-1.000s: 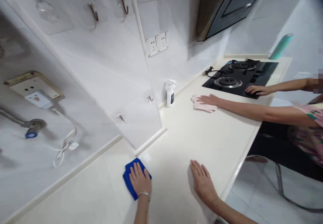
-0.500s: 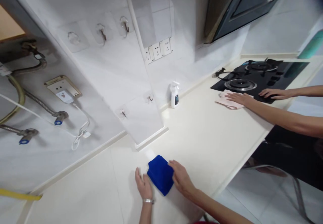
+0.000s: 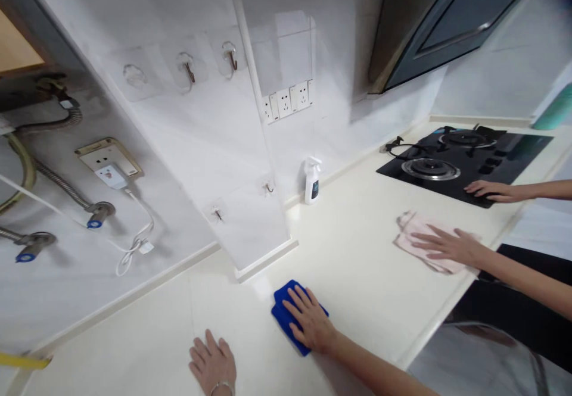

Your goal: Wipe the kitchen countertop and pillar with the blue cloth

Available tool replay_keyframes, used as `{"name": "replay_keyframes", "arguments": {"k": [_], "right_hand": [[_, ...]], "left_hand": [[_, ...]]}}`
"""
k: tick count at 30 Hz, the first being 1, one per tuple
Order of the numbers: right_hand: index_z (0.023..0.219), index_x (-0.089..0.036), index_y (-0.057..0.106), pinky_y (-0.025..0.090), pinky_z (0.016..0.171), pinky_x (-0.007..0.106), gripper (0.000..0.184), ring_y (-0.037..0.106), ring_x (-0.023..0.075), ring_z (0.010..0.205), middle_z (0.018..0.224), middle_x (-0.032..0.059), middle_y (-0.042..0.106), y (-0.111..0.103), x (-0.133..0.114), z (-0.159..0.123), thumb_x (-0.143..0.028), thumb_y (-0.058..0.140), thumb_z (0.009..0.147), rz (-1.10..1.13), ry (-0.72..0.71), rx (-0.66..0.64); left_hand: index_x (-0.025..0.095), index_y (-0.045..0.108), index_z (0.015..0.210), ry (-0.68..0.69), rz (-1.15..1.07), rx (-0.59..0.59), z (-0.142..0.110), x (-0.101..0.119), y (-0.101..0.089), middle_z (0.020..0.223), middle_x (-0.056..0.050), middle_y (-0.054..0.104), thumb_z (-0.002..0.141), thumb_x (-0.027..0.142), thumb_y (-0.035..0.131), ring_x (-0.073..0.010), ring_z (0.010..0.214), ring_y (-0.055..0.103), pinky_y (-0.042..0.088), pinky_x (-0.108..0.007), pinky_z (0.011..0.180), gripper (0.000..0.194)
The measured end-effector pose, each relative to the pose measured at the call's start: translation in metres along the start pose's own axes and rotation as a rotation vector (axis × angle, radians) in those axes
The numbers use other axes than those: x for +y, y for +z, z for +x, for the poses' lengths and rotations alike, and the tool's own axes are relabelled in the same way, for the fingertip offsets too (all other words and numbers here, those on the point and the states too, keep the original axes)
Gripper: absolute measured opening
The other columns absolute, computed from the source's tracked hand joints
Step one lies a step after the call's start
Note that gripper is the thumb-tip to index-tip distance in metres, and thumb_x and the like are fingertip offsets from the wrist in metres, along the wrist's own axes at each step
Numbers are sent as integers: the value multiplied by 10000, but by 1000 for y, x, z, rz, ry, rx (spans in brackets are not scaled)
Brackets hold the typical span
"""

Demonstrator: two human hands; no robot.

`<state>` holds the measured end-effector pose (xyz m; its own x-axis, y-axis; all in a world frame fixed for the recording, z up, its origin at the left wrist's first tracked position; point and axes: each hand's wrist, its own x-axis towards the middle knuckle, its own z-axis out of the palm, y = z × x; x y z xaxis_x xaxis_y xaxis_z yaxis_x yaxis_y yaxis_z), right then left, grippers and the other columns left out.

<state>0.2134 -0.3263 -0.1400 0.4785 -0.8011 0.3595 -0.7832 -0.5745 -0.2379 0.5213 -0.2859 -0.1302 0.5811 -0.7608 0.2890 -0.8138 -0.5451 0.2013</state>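
Note:
My right hand (image 3: pixel 308 321) lies flat with fingers spread on a folded blue cloth (image 3: pixel 286 315), pressing it to the cream countertop (image 3: pixel 357 253) near the wall corner. My left hand (image 3: pixel 213 363) rests flat and open on the counter at the bottom edge, to the left of the cloth, holding nothing. A bracelet shows at its wrist.
Another person's hand (image 3: pixel 447 246) presses a pink cloth (image 3: pixel 413 229) on the counter at right; their other hand (image 3: pixel 489 190) rests on the black gas hob (image 3: pixel 465 158). A white spray bottle (image 3: pixel 311 181) stands by the wall. Sockets, hooks and pipes line the wall.
The blue cloth passed from my left hand to my right hand. My left hand moved down-left onto the bare counter. The other person's pink cloth slid toward the counter's front edge.

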Motion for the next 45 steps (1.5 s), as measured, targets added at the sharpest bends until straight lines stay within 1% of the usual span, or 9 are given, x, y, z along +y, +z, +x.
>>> {"name": "replay_keyframes", "arguments": {"k": [6,10,15,21,28,31,36,40,45], "right_hand": [[1456,-270,460,242,1124,536,560,303,349,1420,1554,110,373,-6,84,37,-398,478,911,-182,303,39],[1455,-230,463,291,1055,574,557,309,400,1397,1555,154,355,-13,105,78,-406,433,927,-232,472,-31],[1456,-72,432,270,1028,640,609,309,481,1368,1547,258,308,-1,68,109,-351,422,915,-275,628,-71],[1510,-139,353,189,1102,647,704,223,459,1429,1590,212,243,30,-7,100,-446,478,889,-37,315,-168],[1390,-323,525,86,1186,570,622,249,295,1457,1547,52,395,-24,62,91,-304,545,768,217,-350,-301],[1402,-235,518,119,1193,543,634,213,311,1468,1578,109,325,-35,72,77,-270,547,769,100,-147,-247],[1446,-106,457,131,1171,619,624,227,417,1442,1547,198,348,0,19,60,-389,480,890,-76,290,-127],[1445,-74,454,8,1169,661,730,77,474,1464,1584,207,261,14,-5,65,-521,504,869,-68,264,-75],[1475,-159,424,-10,1187,614,731,105,432,1474,1610,158,220,10,-9,98,-502,525,837,63,88,-199]], "left_hand": [[95,481,1416,21,40,43,0,-1,7,1501,-239,423,958,421,199,-390,1445,298,299,-561,1148,629],[117,450,1442,9,46,11,0,-2,8,1525,-224,401,959,413,244,-376,1457,282,281,-552,1164,602],[137,428,1456,-2,43,-35,0,-2,4,1547,-216,370,957,413,283,-358,1474,249,263,-548,1178,589],[138,420,1461,-19,27,-58,0,-1,1,1561,-215,345,957,426,274,-361,1482,227,242,-558,1187,599],[150,419,1462,-30,5,-59,1,-3,3,1565,-206,343,952,433,288,-355,1480,239,246,-556,1188,598],[142,420,1461,-20,5,-53,0,-3,3,1565,-209,341,951,433,276,-361,1478,239,245,-559,1187,604],[137,438,1450,-16,15,-34,-2,0,2,1556,-214,357,949,415,288,-351,1484,231,254,-551,1186,592],[140,442,1447,-18,28,-23,-3,2,1,1563,-207,350,949,401,300,-352,1482,233,258,-550,1185,580],[127,440,1446,4,38,-22,-4,2,0,1560,-220,346,951,390,306,-362,1486,214,261,-565,1177,576]]}}
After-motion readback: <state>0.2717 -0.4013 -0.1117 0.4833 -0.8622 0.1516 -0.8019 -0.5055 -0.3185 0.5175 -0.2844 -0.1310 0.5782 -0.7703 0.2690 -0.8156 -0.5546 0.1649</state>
